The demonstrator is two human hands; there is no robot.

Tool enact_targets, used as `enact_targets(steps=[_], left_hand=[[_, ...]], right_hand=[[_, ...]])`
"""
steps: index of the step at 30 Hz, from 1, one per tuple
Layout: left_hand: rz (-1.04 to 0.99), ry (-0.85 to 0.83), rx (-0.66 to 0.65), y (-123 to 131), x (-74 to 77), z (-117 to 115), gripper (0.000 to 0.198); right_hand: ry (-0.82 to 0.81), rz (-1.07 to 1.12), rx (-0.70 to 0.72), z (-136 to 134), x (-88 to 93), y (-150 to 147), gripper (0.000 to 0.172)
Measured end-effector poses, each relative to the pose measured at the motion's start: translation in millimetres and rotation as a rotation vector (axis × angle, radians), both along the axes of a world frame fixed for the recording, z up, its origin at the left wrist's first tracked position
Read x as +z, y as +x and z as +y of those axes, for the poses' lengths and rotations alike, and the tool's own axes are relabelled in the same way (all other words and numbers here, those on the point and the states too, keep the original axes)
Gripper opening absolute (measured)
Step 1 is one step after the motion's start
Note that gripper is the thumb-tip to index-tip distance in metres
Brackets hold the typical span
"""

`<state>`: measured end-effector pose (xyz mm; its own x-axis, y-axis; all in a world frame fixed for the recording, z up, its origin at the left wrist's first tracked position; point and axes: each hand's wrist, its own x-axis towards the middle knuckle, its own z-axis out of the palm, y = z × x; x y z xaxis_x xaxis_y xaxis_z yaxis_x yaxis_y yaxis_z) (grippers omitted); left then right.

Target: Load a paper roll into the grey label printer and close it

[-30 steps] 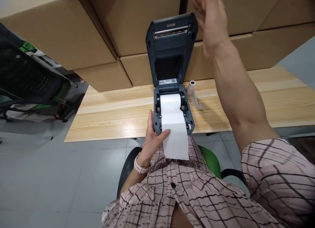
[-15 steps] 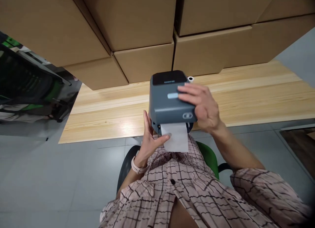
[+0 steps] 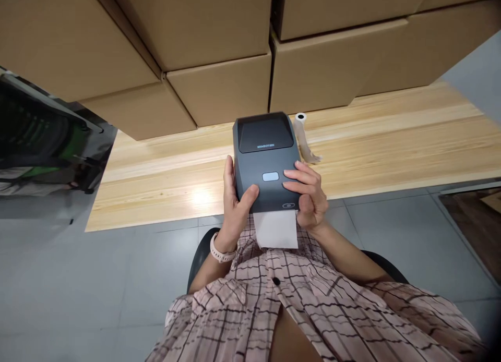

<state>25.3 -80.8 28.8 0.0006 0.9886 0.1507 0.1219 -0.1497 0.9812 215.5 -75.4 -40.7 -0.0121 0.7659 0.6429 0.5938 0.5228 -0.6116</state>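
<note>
A dark blue-grey label printer (image 3: 262,161) with a black glossy window and a pale button sits at the table's front edge. A strip of white paper (image 3: 276,229) hangs out of its front. My left hand (image 3: 238,200) grips the printer's left front corner, thumb on top and fingers along the side. On the opposite side my right hand (image 3: 311,195) holds the right front corner, two fingers lying on the lid near the button. The lid looks closed. Fingertips under the printer are hidden.
A small white paper roll (image 3: 302,135) with a loose tail stands right behind the printer on the wooden table (image 3: 164,179). Several cardboard boxes (image 3: 223,88) are stacked along the back. A dark chair (image 3: 35,132) is at the far left.
The printer's lid has come down and its front now sits flatter. My left thumb has moved from the paper onto the lid, and my right hand has shifted down. More of the roll shows.
</note>
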Motion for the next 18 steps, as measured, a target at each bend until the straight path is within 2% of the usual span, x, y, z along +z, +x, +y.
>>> enact_targets(steps=[3,6,10,11,13,14,16,18], left_hand=[[-0.004,0.019,0.000,0,-0.4,1,0.083],[-0.029,0.031,0.006,-1,-5.3,-4,0.083],[-0.017,-0.050,0.040,-12,-25.2,-39,0.088],[-0.008,-0.076,0.089,-16,-30.0,-51,0.081],[0.041,-0.095,0.193,-23,-34.3,-71,0.047],[0.086,-0.122,0.148,-25,-33.2,-77,0.035],[0.119,-0.221,-0.044,-23,-25.7,-79,0.040],[0.012,-0.385,-0.267,-17,-14.5,-73,0.043]], right_hand=[[0.011,0.018,-0.044,2,0.2,-3,0.060],[0.058,0.040,-0.019,6,4.9,-4,0.059],[0.048,0.046,0.013,5,11.3,-1,0.060],[0.024,0.037,0.010,4,12.2,0,0.061],[-0.011,0.024,-0.010,2,13.1,-1,0.063],[-0.019,0.018,-0.030,1,13.4,-2,0.064],[-0.027,-0.015,-0.085,1,14.4,-4,0.068],[-0.001,-0.035,-0.106,3,17.0,-7,0.069]])
